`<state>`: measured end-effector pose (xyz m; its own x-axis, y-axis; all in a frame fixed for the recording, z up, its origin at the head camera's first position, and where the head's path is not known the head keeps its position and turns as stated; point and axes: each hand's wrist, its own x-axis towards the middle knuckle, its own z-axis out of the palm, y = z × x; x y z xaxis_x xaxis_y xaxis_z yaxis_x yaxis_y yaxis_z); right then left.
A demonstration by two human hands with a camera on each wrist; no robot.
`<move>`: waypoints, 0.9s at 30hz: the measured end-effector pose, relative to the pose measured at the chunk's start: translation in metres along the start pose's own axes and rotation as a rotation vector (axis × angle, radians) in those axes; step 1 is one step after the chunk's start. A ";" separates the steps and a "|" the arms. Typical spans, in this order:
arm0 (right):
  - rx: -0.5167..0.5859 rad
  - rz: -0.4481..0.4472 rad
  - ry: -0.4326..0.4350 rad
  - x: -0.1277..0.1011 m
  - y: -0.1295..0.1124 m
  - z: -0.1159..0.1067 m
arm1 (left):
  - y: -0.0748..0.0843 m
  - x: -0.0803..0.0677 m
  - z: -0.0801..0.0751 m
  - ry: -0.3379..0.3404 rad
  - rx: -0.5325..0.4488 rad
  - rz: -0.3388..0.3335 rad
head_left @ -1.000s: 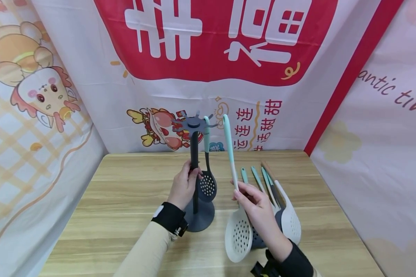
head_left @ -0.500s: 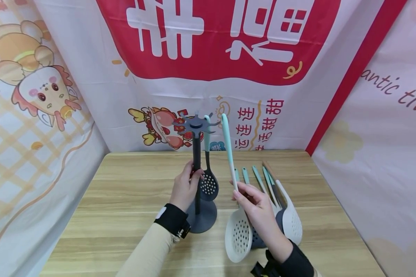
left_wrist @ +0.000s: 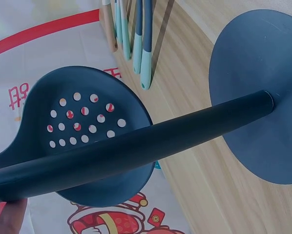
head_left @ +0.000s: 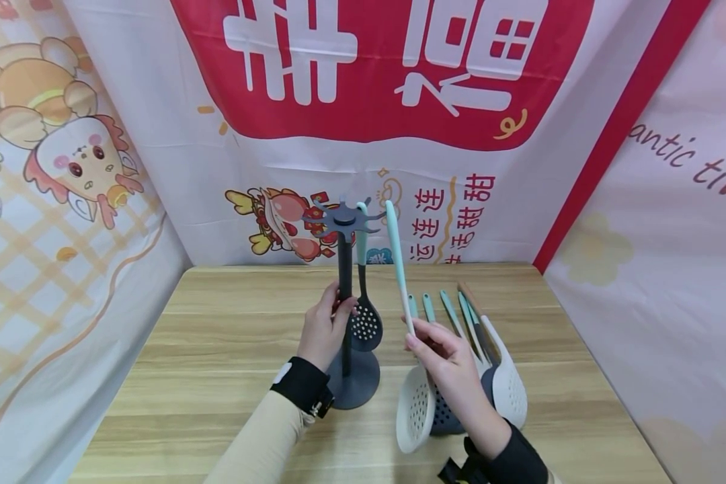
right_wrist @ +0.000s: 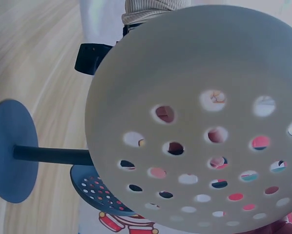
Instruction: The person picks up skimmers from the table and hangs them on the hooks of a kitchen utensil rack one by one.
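My left hand [head_left: 323,326] grips the black pole of a dark utensil stand [head_left: 353,383] with a hooked top. A dark slotted spoon [head_left: 366,325] with a mint handle hangs from one of its hooks, close to the pole; its holed bowl [left_wrist: 90,102] fills much of the left wrist view. Upright in my right hand [head_left: 450,356] is a white skimmer [head_left: 415,410] with a mint handle, pinched on its shaft. Its handle tip stands just right of the stand's hooks. Seen from the right wrist, the skimmer's holed head [right_wrist: 185,63] hides most of that hand.
Right of the stand, several utensils lie on the wooden table [head_left: 218,336]: a white slotted turner [head_left: 508,390] with a wooden handle end, a dark holed utensil [head_left: 444,417], and others with mint handles [head_left: 450,309]. Printed cloth [head_left: 339,161] hangs behind and at both sides.
The stand and my left hand have shifted slightly right. The skimmer's handle tip has moved a little left, and its head has turned, looking narrower now.
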<state>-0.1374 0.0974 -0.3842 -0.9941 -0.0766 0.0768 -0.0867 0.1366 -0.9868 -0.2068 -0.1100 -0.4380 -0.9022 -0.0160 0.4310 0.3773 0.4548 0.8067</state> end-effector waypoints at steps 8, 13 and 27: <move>0.009 -0.027 0.010 0.000 0.004 0.001 | -0.004 0.000 0.002 0.010 -0.013 0.014; -0.005 -0.047 0.024 0.000 0.005 0.002 | -0.005 0.000 0.002 0.013 -0.013 0.024; -0.014 -0.011 0.017 0.001 0.006 0.002 | -0.005 0.000 0.002 0.016 -0.017 0.024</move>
<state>-0.1385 0.0962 -0.3906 -0.9941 -0.0610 0.0898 -0.0980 0.1495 -0.9839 -0.2089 -0.1108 -0.4429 -0.8895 -0.0198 0.4565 0.4022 0.4400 0.8029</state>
